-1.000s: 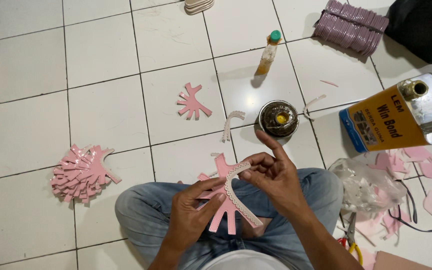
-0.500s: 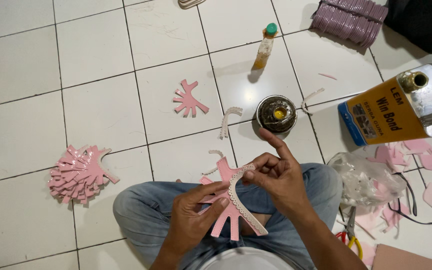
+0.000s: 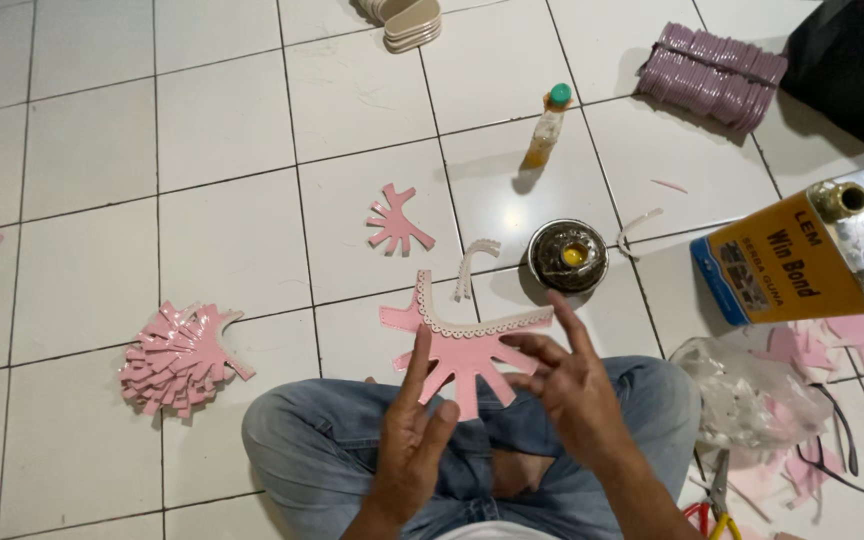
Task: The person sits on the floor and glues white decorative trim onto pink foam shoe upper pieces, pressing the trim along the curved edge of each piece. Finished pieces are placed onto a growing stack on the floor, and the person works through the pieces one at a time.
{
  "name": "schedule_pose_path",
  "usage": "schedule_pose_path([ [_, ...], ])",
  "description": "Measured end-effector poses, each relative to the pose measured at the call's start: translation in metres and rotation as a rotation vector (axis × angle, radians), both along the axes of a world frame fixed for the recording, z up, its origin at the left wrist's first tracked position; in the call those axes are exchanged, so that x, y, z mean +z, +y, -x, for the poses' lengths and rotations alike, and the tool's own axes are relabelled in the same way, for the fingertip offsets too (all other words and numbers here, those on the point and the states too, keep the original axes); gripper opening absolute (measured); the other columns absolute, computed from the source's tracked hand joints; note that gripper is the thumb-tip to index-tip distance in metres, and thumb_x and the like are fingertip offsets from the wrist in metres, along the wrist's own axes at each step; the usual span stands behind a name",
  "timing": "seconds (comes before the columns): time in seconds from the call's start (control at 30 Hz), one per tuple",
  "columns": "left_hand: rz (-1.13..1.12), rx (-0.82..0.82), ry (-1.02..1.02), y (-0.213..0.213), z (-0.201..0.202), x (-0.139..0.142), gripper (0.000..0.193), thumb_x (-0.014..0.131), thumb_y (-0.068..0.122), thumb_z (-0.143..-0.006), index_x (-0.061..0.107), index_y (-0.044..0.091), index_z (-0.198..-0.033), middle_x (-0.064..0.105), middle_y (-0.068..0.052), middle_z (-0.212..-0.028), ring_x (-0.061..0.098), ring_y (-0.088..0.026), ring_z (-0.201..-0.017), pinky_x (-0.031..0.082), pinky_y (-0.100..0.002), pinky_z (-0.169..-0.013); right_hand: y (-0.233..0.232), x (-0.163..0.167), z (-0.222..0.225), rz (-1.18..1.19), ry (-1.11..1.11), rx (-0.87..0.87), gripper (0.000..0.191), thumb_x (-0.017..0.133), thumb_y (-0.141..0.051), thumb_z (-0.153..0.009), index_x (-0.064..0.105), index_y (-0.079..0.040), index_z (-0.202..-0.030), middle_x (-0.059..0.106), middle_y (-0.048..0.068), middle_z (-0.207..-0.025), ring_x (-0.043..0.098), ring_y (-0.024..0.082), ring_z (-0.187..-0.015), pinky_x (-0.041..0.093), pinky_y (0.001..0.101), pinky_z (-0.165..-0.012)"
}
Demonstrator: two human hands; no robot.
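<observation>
A pink fan-shaped cut piece (image 3: 462, 352) with a cream scalloped strip (image 3: 472, 322) along its top edge is held flat in front of me, above my crossed legs in jeans. My left hand (image 3: 410, 440) supports it from below with fingers stretched up against its underside. My right hand (image 3: 572, 385) pinches its right edge, fingers spread. A small round tin of yellow glue (image 3: 567, 256) sits on the tile just beyond the piece.
A pile of pink cut pieces (image 3: 180, 358) lies left; a single one (image 3: 398, 222) and a loose cream strip (image 3: 472, 265) lie ahead. A small bottle (image 3: 546, 126), large glue can (image 3: 810, 252), plastic bag (image 3: 757, 395), scissors (image 3: 714, 497) and stacked purple pieces (image 3: 712, 72) are right.
The pink piece has been turned from hanging downward near my lap to lying spread out and raised. Both hands opened their fingers around it. The camera tilted slightly.
</observation>
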State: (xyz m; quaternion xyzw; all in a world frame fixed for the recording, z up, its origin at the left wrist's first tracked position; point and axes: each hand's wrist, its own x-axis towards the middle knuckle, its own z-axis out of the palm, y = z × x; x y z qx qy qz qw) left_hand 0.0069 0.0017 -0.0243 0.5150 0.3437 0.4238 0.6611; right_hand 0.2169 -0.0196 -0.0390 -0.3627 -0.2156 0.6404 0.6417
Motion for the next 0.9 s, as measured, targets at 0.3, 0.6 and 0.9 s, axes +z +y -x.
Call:
schedule_pose_path([
  [0.3,-0.268,0.097,0.139,-0.011,-0.006,0.011,0.091,0.062,0.044,-0.103,0.010,0.003,-0.166,0.026,-0.022,-0.171,0.031,-0.033,-0.157,0.028,-0.043,-0.124,0.010,0.023,0.021,0.143,-0.376,-0.165,0.088,0.075,-0.004,-0.084,0.032,-0.007,-0.161,0.073,0.021,-0.118,0.072,0.018,-0.103,0.059,0.0303,-0.088],
  [0.6,-0.036,0.004,0.227,0.033,0.013,0.027,0.028,0.078,0.024,-0.092,0.071,0.000,-0.104,0.073,-0.005,-0.094,0.064,-0.011,-0.091,0.053,-0.029,-0.084,0.003,0.066,0.012,0.165,-0.839,-0.067,0.095,0.080,-0.002,-0.073,0.032,-0.012,-0.156,0.071,0.012,-0.121,0.077,0.021,-0.099,0.064,0.0350,-0.079],
  [0.9,0.068,-0.050,0.066,0.025,0.004,0.035,0.028,0.070,0.026,-0.095,0.070,0.003,-0.110,0.069,-0.003,-0.104,0.063,-0.010,-0.094,0.053,-0.027,-0.084,0.004,0.055,0.008,0.186,-0.547,-0.044,0.096,0.076,-0.003,-0.077,0.026,-0.010,-0.159,0.081,0.018,-0.092,0.079,0.022,-0.090,0.063,0.0333,-0.077],
])
